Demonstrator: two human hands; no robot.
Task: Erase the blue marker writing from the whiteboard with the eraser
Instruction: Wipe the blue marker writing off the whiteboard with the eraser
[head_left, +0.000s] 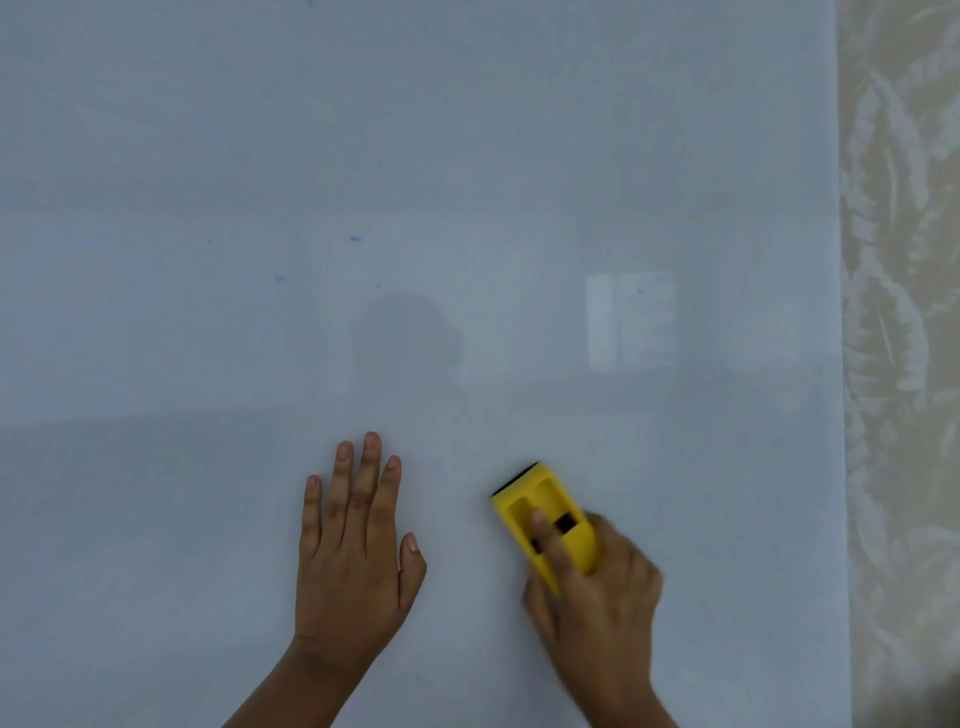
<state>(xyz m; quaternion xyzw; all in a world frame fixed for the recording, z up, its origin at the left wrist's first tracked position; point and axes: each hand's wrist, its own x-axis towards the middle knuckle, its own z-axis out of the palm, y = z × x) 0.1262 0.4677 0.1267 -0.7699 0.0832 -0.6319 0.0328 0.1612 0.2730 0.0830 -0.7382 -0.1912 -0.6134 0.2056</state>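
Observation:
The whiteboard (415, 156) fills nearly the whole view. Two small blue marker specks are on it, one (355, 239) at centre left and another (280, 279) a little lower left; faint blue smears show further left. My right hand (597, 608) grips a yellow eraser (545, 519) with a black pad, pressed on the board's lower middle, index finger lying on top. My left hand (353, 551) rests flat on the board to the eraser's left, fingers spread a little, holding nothing.
A beige leaf-patterned surface (904, 364) runs along the board's right edge. A pale window reflection (631, 322) and a dim shadow of a head (405, 338) show on the glossy board.

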